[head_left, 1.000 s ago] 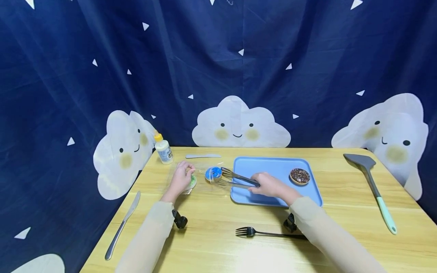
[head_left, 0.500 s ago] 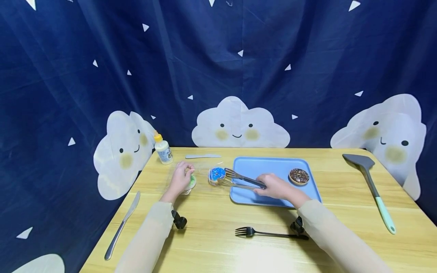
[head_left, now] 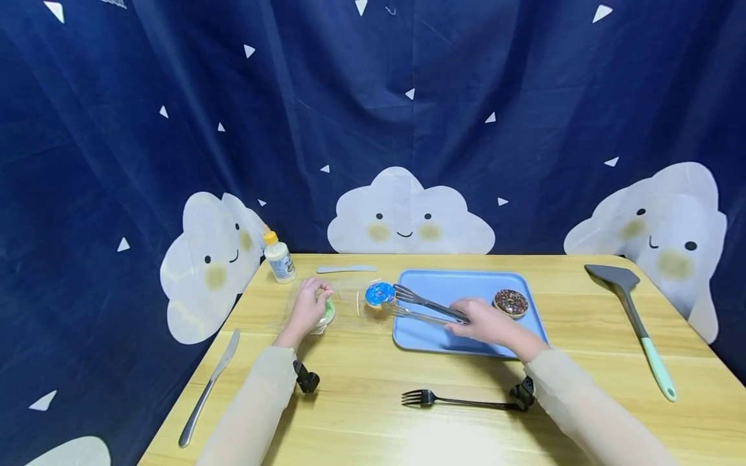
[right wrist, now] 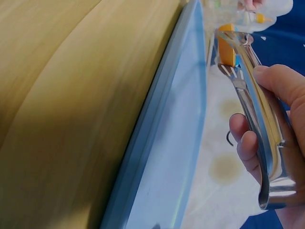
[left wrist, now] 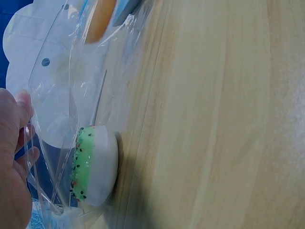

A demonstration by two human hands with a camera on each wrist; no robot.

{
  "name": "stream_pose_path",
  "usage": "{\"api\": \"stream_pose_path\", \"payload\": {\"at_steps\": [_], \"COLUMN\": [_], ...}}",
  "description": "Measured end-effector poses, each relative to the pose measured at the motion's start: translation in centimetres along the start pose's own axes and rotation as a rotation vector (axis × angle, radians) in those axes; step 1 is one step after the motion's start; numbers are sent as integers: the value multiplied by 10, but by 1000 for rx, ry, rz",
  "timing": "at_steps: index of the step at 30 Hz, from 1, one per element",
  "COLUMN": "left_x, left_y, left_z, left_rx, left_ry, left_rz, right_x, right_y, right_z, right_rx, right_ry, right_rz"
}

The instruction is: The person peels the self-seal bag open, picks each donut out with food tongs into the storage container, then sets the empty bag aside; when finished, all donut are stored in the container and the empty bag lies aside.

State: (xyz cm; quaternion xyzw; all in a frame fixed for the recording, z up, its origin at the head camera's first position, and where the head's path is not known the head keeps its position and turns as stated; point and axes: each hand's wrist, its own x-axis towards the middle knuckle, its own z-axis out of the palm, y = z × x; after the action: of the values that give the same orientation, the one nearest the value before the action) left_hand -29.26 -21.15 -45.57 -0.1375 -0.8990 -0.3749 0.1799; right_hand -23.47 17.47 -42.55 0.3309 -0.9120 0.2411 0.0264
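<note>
My left hand (head_left: 307,305) pinches the edge of a clear plastic bag (left wrist: 52,105) between thumb and fingers. A green-iced toy donut (left wrist: 97,164) with dark sprinkles stands on its edge in the left wrist view, seen through the bag film. My right hand (head_left: 479,320) grips metal food tongs (right wrist: 259,114), thumb on one arm and fingers curled round the other. Between the tong tips is a blue-iced donut (head_left: 380,294), its orange-brown base (right wrist: 225,50) showing in the right wrist view. It is at the bag's right end, just left of the blue tray (head_left: 466,282).
A chocolate donut (head_left: 511,303) lies on the tray's right side. Behind the bag are a glue bottle (head_left: 280,259) and a light flat blade (head_left: 346,268). A table knife (head_left: 210,388) lies left, a black fork (head_left: 431,397) in front, and a spatula (head_left: 632,317) at right.
The tongs and the blue donut have moved right, from over the bag toward the tray's left edge, with my right hand. My left hand stays in place on the bag.
</note>
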Motion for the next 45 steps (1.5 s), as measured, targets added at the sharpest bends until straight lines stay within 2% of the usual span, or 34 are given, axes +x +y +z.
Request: {"api": "stream_pose_path", "payload": {"at_steps": [6,12,22,30,39,45], "left_x": [0,0,-1,-1,-2,-1], "left_y": [-1,0,0,1,-1,-2], "left_z": [1,2,1,1,1,2], "left_rx": [1,-14,-6,-8,3,3], "left_ry": [8,19,6,5,23,25], "left_rz": [12,33,18,25,34,44], "right_x": [-18,-41,-79,-106,-124,-132], "right_y": [9,21,33,39,43,46], "right_z": [-10,-19,-35,-39,-43,-45], "right_rx": [0,-43,-18,-70,-98,-103], "right_ry": [79,171,166,212,260,240], "right_rz": [26,23,121,122,142,171]}}
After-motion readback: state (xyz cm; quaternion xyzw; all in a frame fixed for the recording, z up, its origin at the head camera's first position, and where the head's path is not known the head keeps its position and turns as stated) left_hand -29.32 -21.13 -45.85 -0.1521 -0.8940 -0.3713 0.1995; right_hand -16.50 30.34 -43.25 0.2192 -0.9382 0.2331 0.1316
